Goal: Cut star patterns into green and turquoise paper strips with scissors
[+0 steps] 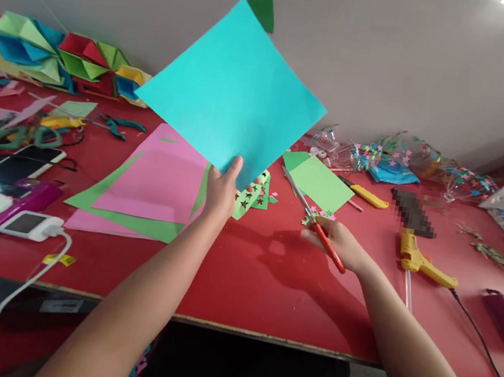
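Note:
My left hand (222, 193) pinches the lower corner of a turquoise paper square (234, 94), thumb on the near face, and holds it raised above the table. My right hand (338, 239) is closed on a pair of scissors (327, 244) with red handles, low over the red table. The blades point away and to the left, toward a light green paper sheet (321, 184). Between the hands lies green paper with star-shaped holes (246, 202), partly behind my left hand. Small cut-out stars (320, 212) lie by the scissors.
Pink sheets (150, 180) and green sheets lie at left, near a phone (22, 164), pliers (121, 124) and a white cable (19, 290). Folded paper shapes (84, 58) line the wall. At right are a yellow cutter (368, 196), a glue gun (424, 263) and star-filled clear plastic (405, 150).

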Demonstrator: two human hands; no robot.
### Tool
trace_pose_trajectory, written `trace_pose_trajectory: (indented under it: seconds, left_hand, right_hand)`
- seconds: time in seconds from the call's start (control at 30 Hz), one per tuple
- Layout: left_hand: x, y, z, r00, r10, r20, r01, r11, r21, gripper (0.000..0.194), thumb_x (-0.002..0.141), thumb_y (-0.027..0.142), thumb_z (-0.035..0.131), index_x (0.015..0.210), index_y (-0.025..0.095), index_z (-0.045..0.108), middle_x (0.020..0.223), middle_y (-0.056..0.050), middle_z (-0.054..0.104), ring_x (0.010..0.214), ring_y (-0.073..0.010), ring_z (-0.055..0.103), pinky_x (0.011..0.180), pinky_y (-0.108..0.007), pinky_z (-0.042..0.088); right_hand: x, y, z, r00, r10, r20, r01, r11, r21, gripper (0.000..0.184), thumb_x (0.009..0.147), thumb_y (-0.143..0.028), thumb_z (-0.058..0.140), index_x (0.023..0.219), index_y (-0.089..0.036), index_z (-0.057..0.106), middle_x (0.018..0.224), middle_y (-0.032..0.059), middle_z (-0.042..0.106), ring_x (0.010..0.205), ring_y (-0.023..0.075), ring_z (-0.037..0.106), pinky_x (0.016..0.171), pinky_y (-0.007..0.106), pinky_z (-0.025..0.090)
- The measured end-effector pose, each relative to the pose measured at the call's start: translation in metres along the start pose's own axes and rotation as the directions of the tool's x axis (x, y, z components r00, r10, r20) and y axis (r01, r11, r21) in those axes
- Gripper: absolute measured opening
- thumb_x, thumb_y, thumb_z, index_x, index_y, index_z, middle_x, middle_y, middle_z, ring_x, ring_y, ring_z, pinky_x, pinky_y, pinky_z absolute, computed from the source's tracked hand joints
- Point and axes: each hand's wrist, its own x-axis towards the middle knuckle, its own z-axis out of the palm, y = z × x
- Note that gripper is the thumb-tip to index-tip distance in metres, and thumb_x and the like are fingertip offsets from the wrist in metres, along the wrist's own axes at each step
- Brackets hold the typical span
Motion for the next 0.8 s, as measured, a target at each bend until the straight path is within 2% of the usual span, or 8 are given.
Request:
trace_pose_trajectory:
  seconds: [0.1, 0.3, 0.4, 0.6, 0.8]
  left_hand:
    - [0.001, -0.003, -0.001, 1.0, -0.001, -0.008, 0.001, 1.0, -0.009, 0.069, 0.079, 0.072, 0.058, 0.125, 0.021, 0.05, 0.099, -0.009, 0.073, 0.083, -0.0251, 0.075, 0.06, -0.031, 0.057]
    - [-0.013, -0.009, 0.004, 0.998, -0.014, 0.064, 0.011, 0.999, 0.049, 0.058, 0.084, 0.063, 0.057, 0.125, 0.021, 0.055, 0.104, -0.011, 0.073, 0.099, -0.0271, 0.072, 0.073, -0.036, 0.061]
    - [-0.02, -0.01, 0.008, 0.993, -0.046, 0.106, 0.037, 0.996, 0.081, 0.056, 0.084, 0.062, 0.057, 0.124, 0.022, 0.056, 0.102, -0.01, 0.073, 0.102, -0.0281, 0.071, 0.072, -0.036, 0.062]
    - [-0.021, -0.009, 0.01, 0.981, -0.102, 0.164, 0.103, 0.995, 0.004, 0.05, 0.084, 0.061, 0.06, 0.114, 0.021, 0.057, 0.089, -0.008, 0.074, 0.083, -0.0259, 0.075, 0.062, -0.033, 0.06]
    - [-0.015, -0.009, 0.01, 0.983, -0.067, 0.172, 0.081, 0.994, -0.077, 0.043, 0.08, 0.059, 0.067, 0.095, 0.019, 0.061, 0.066, -0.004, 0.069, 0.056, -0.0198, 0.07, 0.046, -0.026, 0.051]
  right_hand:
    - [-0.001, 0.001, 0.001, 0.998, 0.048, 0.047, -0.045, 0.997, -0.066, 0.053, 0.079, -0.067, 0.06, 0.059, -0.023, 0.04, 0.051, -0.0039, 0.04, 0.049, 0.0133, 0.039, 0.049, 0.027, 0.028]
    - [-0.001, 0.001, 0.007, 0.993, 0.029, 0.111, -0.034, 0.999, 0.036, 0.052, 0.083, -0.069, 0.056, 0.064, -0.021, 0.051, 0.052, -0.0031, 0.043, 0.047, 0.0127, 0.041, 0.046, 0.027, 0.029]
    - [-0.002, 0.0, 0.009, 0.992, 0.033, 0.119, -0.04, 0.998, 0.057, 0.052, 0.083, -0.069, 0.057, 0.064, -0.021, 0.051, 0.053, -0.003, 0.045, 0.046, 0.012, 0.041, 0.045, 0.026, 0.029]
    - [-0.003, -0.004, 0.017, 0.993, 0.058, 0.101, -0.072, 0.987, 0.143, 0.055, 0.082, -0.072, 0.056, 0.061, -0.021, 0.05, 0.047, -0.0039, 0.042, 0.042, 0.0115, 0.039, 0.042, 0.026, 0.029]
    - [-0.004, -0.01, 0.023, 0.988, 0.12, 0.093, -0.132, 0.981, 0.142, 0.06, 0.082, -0.076, 0.052, 0.06, -0.021, 0.047, 0.044, -0.0049, 0.038, 0.039, 0.0099, 0.037, 0.042, 0.025, 0.028]
